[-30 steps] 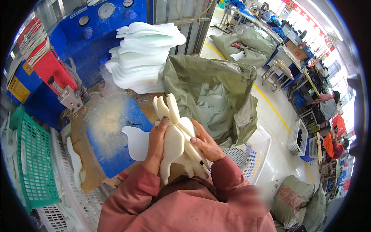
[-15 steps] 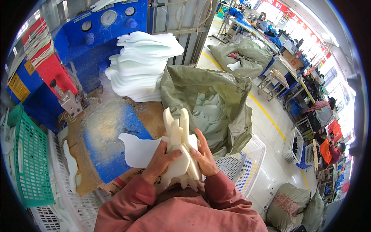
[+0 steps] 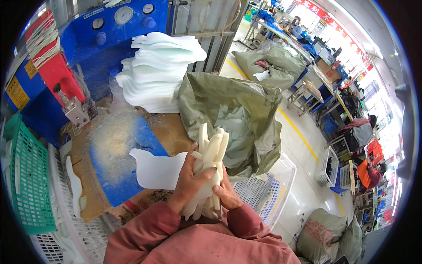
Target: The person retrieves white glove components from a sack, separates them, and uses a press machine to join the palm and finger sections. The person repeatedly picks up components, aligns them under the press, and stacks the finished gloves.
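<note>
A bundle of cream-white curved foam pieces (image 3: 212, 147) stands on end close to my body. My left hand (image 3: 192, 179) wraps round its left side, thumb laid across the front. My right hand (image 3: 227, 192) clasps the other side, lower down, with its thumb pressed against the pieces. Just left of the bundle lies a flat white foam piece (image 3: 157, 169) with a wavy edge, its right end hidden behind my left hand. Beyond my hands an olive woven sack (image 3: 198, 103) gapes, with several similar pale pieces (image 3: 235, 125) inside.
A tall stack of white wavy foam sheets (image 3: 160, 70) stands by the blue machine (image 3: 110, 26). Dust covers a blue board (image 3: 118, 154). A green basket (image 3: 33, 176) is at the left, and a white basket (image 3: 288, 176) sits under the sack. Full sacks (image 3: 323, 235) stand on the floor.
The bundle is now drawn together more tightly and turned somewhat. My right hand has slid lower on it, while my left hand has moved slightly to the right.
</note>
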`<state>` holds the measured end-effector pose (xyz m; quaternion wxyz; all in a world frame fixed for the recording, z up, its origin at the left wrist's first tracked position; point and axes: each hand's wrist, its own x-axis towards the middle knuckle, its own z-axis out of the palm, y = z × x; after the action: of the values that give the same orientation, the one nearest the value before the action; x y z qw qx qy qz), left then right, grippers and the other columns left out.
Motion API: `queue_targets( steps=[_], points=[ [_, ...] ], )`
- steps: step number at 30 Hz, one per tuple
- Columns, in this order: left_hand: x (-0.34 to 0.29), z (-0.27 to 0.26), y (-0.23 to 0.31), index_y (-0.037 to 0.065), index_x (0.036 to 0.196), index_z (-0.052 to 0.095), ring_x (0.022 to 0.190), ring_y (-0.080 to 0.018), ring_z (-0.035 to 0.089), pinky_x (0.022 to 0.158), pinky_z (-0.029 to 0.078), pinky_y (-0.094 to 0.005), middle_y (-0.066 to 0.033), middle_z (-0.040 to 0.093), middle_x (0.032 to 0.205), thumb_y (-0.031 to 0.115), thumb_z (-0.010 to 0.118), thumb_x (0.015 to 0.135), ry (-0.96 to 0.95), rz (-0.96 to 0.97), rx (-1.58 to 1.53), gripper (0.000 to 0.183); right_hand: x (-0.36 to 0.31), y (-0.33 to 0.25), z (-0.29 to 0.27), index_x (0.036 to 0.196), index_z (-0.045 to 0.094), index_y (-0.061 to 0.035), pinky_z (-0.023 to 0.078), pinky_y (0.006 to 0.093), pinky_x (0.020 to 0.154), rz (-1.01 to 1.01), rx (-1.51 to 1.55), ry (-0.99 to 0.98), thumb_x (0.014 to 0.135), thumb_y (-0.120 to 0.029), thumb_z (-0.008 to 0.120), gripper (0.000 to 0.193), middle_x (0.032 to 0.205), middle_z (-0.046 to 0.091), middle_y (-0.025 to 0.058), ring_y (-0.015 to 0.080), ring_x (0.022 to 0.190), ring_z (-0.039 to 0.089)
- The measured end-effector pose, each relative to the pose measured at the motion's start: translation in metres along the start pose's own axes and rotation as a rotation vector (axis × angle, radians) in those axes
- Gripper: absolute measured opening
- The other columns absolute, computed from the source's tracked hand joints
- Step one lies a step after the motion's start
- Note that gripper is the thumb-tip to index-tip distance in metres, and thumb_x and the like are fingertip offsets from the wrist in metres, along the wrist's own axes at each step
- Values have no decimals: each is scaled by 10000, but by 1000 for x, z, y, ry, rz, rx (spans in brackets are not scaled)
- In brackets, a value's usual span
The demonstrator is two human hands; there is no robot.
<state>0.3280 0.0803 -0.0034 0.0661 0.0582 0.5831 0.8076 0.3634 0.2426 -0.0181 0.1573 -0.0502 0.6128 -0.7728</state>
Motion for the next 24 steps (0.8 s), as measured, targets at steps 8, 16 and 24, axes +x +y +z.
queue_targets(
  steps=[8,16,24],
  points=[
    [0,17,-8,-82,1606,246,1392,-289,477,1164,390,-386,-206,459,1535,310,696,1012,-1,102,-39,842,-4,11,0,1631,236,-67,395,413,1154,98,20,75,863,-410,760,991,1543,434,139,251,1418,446],
    [0,1,-4,-2,1591,371,1421,-202,478,1176,382,-342,-110,519,1534,189,596,1083,-49,76,-192,587,-8,29,-38,1540,400,-14,544,399,1004,69,304,32,861,-325,763,830,1354,631,145,269,1196,661],
    [3,-9,30,33,1274,695,1011,-205,718,861,581,-333,-99,756,1151,-17,661,965,-69,368,486,315,-26,33,-45,1486,481,-19,587,451,979,236,623,-119,817,-350,785,806,1281,677,191,321,1115,704]
  ],
)
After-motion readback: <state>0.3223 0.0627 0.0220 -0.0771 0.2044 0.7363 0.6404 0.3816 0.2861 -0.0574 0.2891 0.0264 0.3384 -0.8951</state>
